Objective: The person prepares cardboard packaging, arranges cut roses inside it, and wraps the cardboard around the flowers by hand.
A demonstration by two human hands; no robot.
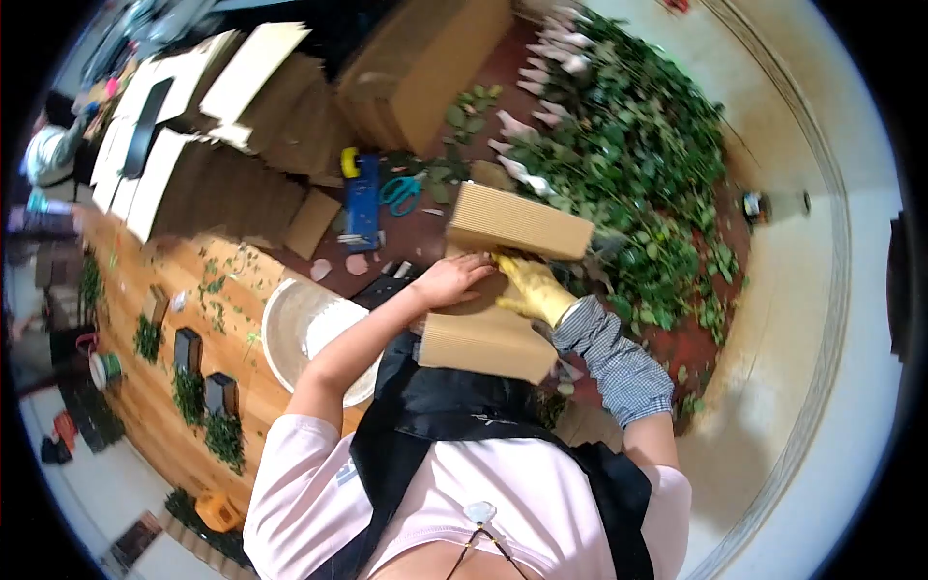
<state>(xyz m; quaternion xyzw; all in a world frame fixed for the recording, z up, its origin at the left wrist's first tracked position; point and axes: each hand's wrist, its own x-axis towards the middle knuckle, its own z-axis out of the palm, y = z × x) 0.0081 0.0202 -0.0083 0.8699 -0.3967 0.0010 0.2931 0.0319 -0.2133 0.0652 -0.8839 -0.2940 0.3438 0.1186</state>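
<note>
A piece of corrugated cardboard (522, 220) with two raised flaps, the other being the near flap (488, 346), lies in front of my torso. My left hand (456, 280) is bare and rests on its middle part with the fingers lying flat. My right hand (534, 290) wears a yellow glove, its fingers apart and touching the cardboard between the flaps. The fingertips of both hands are close together. A checked sleeve covers the right forearm. Beyond the cardboard are teal scissors (401, 193) and a blue tape dispenser (362, 203).
Leafy stems (643, 164) with pale wrapped heads fill the right side of the table. A white bucket (280, 333) stands at the left. Stacked cardboard (217, 193) is at the far left. A jar (756, 207) sits right. Another person (53, 150) is far left.
</note>
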